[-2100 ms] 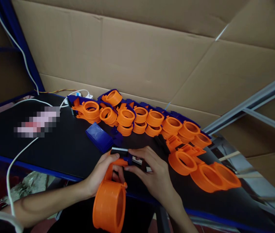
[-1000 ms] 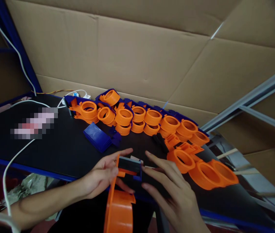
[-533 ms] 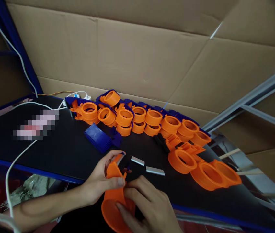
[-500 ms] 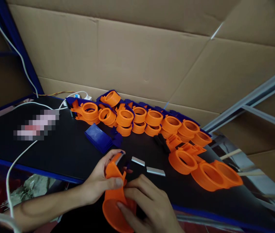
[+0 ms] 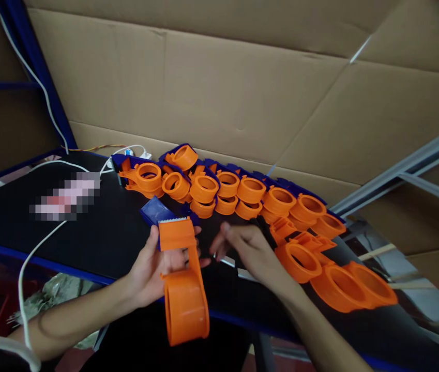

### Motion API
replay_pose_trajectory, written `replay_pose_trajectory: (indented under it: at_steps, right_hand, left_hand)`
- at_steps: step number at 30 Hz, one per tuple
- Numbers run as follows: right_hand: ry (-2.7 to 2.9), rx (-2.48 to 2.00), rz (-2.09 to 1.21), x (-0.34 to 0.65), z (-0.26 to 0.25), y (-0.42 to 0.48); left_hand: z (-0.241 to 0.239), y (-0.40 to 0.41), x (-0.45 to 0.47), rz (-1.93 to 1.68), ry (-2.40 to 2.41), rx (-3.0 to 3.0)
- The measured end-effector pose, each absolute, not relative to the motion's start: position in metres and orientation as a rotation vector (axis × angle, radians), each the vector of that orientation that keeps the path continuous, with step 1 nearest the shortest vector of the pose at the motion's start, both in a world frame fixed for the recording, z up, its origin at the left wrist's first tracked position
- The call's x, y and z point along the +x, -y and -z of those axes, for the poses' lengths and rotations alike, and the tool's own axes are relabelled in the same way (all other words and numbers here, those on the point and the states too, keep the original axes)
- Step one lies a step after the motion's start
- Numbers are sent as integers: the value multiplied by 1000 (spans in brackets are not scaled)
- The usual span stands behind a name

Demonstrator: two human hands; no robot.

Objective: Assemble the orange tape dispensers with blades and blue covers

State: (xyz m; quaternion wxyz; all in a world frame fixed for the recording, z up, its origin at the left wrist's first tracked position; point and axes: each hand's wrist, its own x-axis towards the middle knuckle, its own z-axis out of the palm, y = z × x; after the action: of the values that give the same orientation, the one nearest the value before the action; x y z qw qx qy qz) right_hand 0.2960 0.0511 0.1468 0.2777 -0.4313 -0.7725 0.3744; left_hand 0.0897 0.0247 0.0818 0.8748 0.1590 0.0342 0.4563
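An orange tape dispenser (image 5: pixel 187 305) with a serrated metal blade (image 5: pixel 172 220) along its top edge rests in my left hand (image 5: pixel 165 263). My left thumb is at its left side, and the fingers pass behind it, their tips showing on the right. The dispenser's round hub hangs downward. My right hand (image 5: pixel 252 250) is off the dispenser, over the table, fingers bent and apart. Its fingertips are close to a flat silver strip (image 5: pixel 227 261); whether they touch it I cannot tell. A second silver strip (image 5: pixel 245 275) lies partly under that hand.
Rows of orange and blue tape dispensers (image 5: pixel 252 190) line the cardboard wall (image 5: pixel 219 82). Loose orange frames (image 5: pixel 339 289) lie at the right beside black pieces (image 5: pixel 265 231). Blue plates (image 5: pixel 157 209) sit behind my left hand. White cables (image 5: pixel 44 253) cross the left side of the black table (image 5: pixel 114 243).
My right hand has let go of the dispenser and moved up and right to the silver strips. In my left hand the dispenser has turned, so its blade edge now faces away from me.
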Motion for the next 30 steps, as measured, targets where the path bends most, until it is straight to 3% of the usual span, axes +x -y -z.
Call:
replay_pose_trajectory:
  at_steps: [3, 13, 22, 30]
  right_hand:
    - [2220, -1278, -634, 287, -148, -85]
    - [2603, -1455, -218, 224, -126, -124]
    - [2364, -1483, -111, 227, -130, -125]
    - [1989, -1296, -87, 267, -168, -94]
  left_hand:
    - [-73, -20, 90, -836, -81, 324]
    - [-57, -7, 88, -738, -190, 435]
    - [-69, -15, 91, -691, -246, 310]
    - [-90, -14, 94, -780, -353, 268]
